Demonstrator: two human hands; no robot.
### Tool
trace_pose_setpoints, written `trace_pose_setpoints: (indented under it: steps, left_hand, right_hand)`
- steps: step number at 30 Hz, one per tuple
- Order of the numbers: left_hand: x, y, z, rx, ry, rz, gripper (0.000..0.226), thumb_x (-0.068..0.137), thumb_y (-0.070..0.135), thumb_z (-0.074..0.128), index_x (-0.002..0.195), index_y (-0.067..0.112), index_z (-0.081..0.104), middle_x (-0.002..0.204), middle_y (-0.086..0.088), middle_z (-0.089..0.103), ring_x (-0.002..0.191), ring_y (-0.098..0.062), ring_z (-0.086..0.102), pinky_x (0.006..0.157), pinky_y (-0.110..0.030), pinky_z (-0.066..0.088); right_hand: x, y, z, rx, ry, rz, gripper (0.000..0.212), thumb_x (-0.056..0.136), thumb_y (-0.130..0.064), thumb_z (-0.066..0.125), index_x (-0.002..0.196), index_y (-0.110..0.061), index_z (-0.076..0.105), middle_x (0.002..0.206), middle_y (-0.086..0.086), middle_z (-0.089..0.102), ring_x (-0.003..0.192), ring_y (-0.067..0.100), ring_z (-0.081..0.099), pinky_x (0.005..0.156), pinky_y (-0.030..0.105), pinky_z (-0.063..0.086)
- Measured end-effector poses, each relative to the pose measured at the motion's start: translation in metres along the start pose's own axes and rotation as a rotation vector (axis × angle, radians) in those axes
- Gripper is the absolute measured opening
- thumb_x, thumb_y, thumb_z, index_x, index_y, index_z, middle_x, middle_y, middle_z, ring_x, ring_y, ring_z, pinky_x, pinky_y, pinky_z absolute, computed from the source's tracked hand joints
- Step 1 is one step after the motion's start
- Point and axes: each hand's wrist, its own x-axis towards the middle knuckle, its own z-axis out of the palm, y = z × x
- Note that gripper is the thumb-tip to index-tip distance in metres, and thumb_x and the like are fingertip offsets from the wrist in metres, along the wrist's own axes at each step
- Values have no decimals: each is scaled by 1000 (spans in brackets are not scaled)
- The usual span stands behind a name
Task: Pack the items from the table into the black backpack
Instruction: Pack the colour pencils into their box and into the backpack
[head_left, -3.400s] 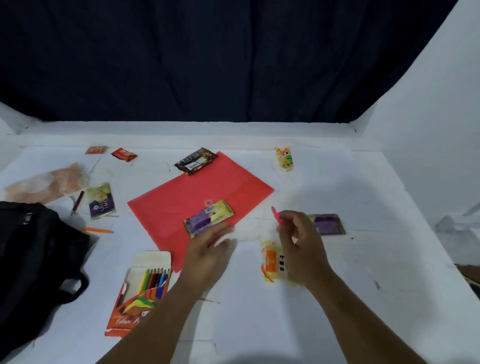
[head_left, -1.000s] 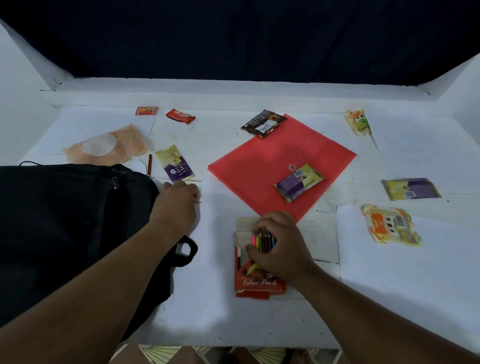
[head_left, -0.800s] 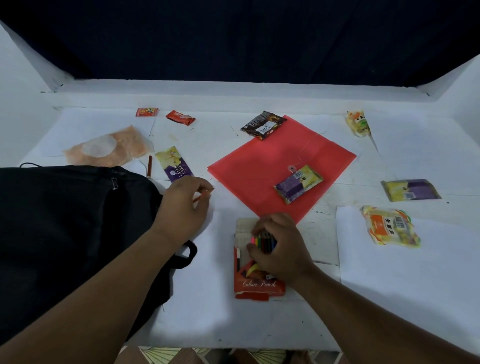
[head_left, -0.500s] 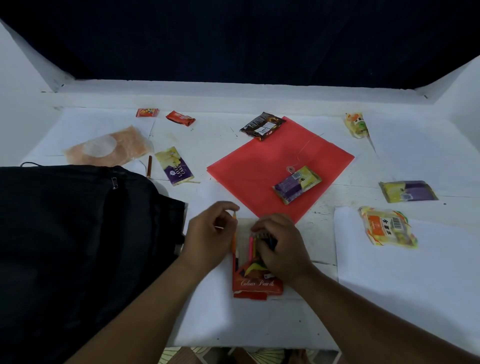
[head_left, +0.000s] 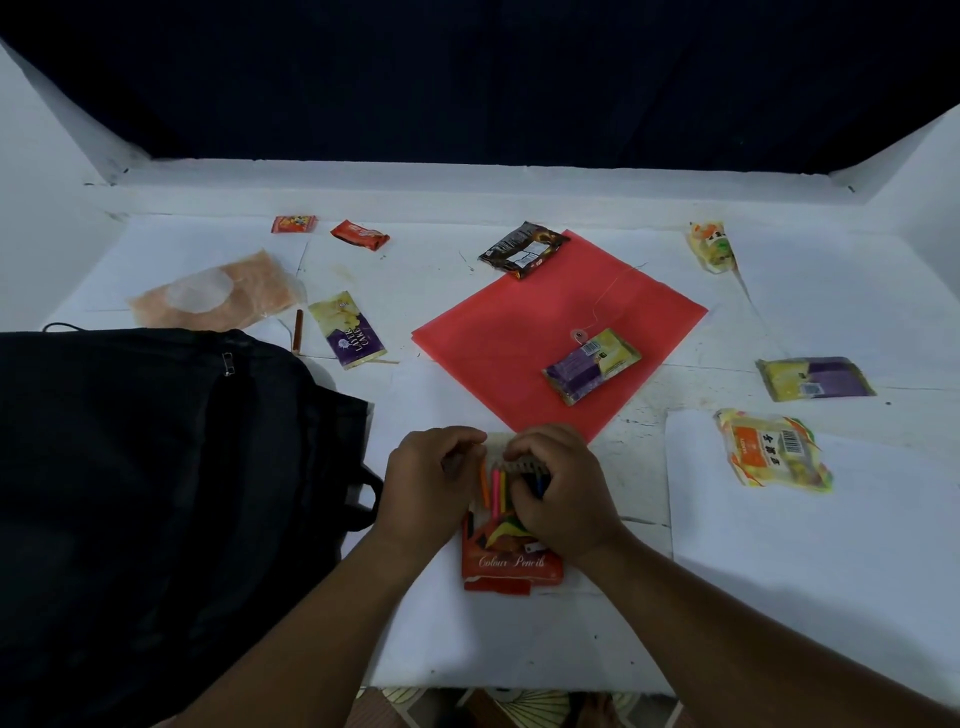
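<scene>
The black backpack lies at the table's left, its handle loop beside my left wrist. An open orange colour pencil box lies at the near middle. My left hand pinches an orange pencil at the left edge of the row in the box. The fingers of my right hand curl over the other colour pencils and hold them against the box. A red folder lies behind the box, with a purple-yellow snack pack on it.
Loose on the table are a layer cake pack, a brown pencil, a peach pouch, two small red sachets, a dark wrapper and three snack packs at the right. White walls stand on both sides.
My left hand picked an orange pencil off the table beside the backpack and carried it right to the pencil box. My right hand stayed on the box's pencils.
</scene>
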Motion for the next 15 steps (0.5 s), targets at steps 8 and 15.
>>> trace_pose_setpoints:
  steps: [8,15]
  left_hand:
    - [-8,-16,1,74,-99,272,8,80,13,76,87,13,81,90,-2,72,87,-9,58,82,-20,47]
    - [-10,-12,-4,30,-111,326,24,69,5,77,92,11,78,93,0,74,94,-10,57,86,-20,46]
  right_hand:
    - [0,1,1,19,20,2,14,78,-15,64,91,-12,69,94,-1,65,95,9,57,86,7,41]
    - [-1,2,2,28,40,-5,13,77,-11,64,89,-12,68,93,-2,64,94,8,57,85,7,43]
